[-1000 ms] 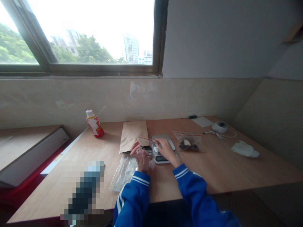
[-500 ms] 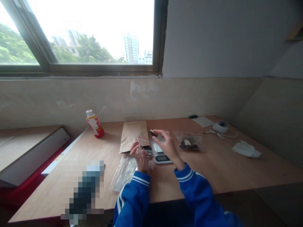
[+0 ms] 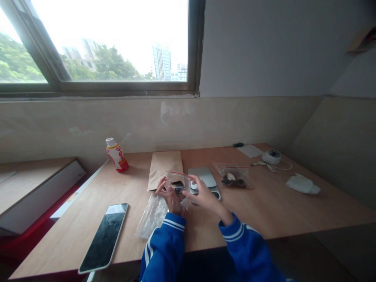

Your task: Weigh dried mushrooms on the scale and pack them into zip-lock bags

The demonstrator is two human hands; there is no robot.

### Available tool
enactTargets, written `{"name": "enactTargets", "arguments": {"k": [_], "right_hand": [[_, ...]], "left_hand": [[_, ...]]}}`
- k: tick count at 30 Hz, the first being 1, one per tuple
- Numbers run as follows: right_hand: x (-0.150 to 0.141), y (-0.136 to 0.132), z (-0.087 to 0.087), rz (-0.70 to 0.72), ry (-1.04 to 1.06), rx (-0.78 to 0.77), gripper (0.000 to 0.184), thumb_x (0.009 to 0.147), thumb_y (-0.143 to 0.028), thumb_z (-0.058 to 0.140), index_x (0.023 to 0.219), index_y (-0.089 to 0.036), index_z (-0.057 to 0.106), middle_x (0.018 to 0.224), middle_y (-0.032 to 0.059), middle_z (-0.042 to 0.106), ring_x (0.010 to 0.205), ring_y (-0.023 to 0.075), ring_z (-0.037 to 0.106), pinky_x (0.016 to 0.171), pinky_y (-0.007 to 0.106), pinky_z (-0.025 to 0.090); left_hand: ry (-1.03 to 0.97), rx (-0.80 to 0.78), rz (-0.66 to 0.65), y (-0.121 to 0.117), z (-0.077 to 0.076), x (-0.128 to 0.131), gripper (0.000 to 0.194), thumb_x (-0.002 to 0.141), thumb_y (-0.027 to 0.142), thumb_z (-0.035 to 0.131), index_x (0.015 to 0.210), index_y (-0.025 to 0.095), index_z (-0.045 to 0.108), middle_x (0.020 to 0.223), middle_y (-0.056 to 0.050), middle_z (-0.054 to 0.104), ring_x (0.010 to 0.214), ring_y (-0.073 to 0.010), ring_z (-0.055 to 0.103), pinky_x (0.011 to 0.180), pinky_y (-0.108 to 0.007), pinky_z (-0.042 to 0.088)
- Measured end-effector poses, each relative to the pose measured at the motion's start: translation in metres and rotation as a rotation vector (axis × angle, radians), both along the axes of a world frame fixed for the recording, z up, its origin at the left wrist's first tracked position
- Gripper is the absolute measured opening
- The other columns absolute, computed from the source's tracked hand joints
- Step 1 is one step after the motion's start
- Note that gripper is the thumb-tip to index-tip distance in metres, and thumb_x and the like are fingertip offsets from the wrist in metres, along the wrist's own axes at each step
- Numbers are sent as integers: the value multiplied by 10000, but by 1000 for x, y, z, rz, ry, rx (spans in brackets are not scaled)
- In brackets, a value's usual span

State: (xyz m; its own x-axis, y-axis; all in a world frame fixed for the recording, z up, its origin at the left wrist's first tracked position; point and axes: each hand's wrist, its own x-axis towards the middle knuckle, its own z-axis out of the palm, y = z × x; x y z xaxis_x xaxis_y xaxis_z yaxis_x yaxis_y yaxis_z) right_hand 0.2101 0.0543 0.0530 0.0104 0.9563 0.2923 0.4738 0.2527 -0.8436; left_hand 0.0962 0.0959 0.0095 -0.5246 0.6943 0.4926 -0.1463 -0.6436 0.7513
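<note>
From the head camera, the left hand (image 3: 170,197) and right hand (image 3: 207,197) both grip a clear zip bag (image 3: 176,183) of dark pieces (image 3: 178,188) over the desk (image 3: 249,207). The right hand, earlier raised with a piece, is now lowered to the bag, just beside a digital scale (image 3: 203,176).

Left of the left hand (image 3: 170,199), a smartphone (image 3: 103,237) lies flat on the wooden table (image 3: 264,207), with a red-and-white plastic bottle (image 3: 116,155) standing farther up. Well right of the right hand (image 3: 205,197) sit a small white corded device (image 3: 271,157) and a crumpled white tissue (image 3: 302,184).
</note>
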Motion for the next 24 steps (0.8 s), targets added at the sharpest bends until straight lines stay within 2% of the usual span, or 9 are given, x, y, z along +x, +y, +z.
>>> {"name": "enactTargets", "arguments": {"k": [3,7,11,13,15,17,18,21,24], "right_hand": [[-4,2,-12,-21,171,-46,476,805,-412,626,1218,-218,490,1156,104,657,1062,234,621,877,401,496],[2,4,-11,-61,377,30,343,851,-432,545,1102,-199,555,1094,114,692,1036,234,648,856,379,520],[16,-3,1,-123,449,80,327,874,-462,499,1044,-196,588,1040,110,715,938,229,683,842,376,533],[21,-6,6,-102,463,76,320,879,-458,500,1061,-205,572,1036,101,719,913,220,688,821,362,540],[24,-9,7,-74,475,66,316,885,-453,499,1081,-210,545,1033,98,722,889,210,691,787,345,546],[26,-10,5,-67,464,71,319,895,-451,488,1106,-214,516,1034,99,721,857,200,693,745,328,550],[27,-10,3,-78,440,83,320,902,-452,479,1115,-215,509,1036,99,720,830,195,694,725,322,549],[30,-12,-5,-158,324,123,336,915,-482,441,1110,-222,525,994,86,726,678,174,686,636,298,536],[31,-12,-12,-227,249,101,404,911,-548,397,1078,-219,561,825,59,733,516,162,642,495,268,491]], "left_hand": [[92,60,-10,0,-5,-1,312,869,510,480,1004,245,385,1248,-121,451,1194,-270,469,966,-501,384],[213,80,-49,0,-15,-5,308,849,475,526,1027,238,441,1262,-114,449,1171,-272,476,898,-442,428],[180,-31,-93,0,-13,-9,412,832,496,545,1149,245,467,1364,-116,403,1182,-261,468,873,-382,438],[148,-124,-152,0,-8,-10,432,837,499,539,1177,236,500,1343,-109,451,1174,-253,487,914,-374,424],[154,-211,-313,1,-4,-10,404,847,507,519,1102,200,578,1204,-103,573,1082,-242,555,905,-359,434],[184,-269,-487,0,-4,-8,389,845,523,516,941,164,632,972,-83,655,899,-212,614,800,-318,473],[191,-290,-526,0,-5,-7,389,839,530,524,875,157,632,857,-62,656,792,-188,616,721,-290,480],[168,-324,-439,0,-9,-4,391,830,555,528,791,170,584,622,16,546,541,-112,502,516,-225,406],[176,-333,-321,0,-10,-5,401,833,576,508,770,182,554,544,55,430,471,-92,396,451,-216,330]]}}
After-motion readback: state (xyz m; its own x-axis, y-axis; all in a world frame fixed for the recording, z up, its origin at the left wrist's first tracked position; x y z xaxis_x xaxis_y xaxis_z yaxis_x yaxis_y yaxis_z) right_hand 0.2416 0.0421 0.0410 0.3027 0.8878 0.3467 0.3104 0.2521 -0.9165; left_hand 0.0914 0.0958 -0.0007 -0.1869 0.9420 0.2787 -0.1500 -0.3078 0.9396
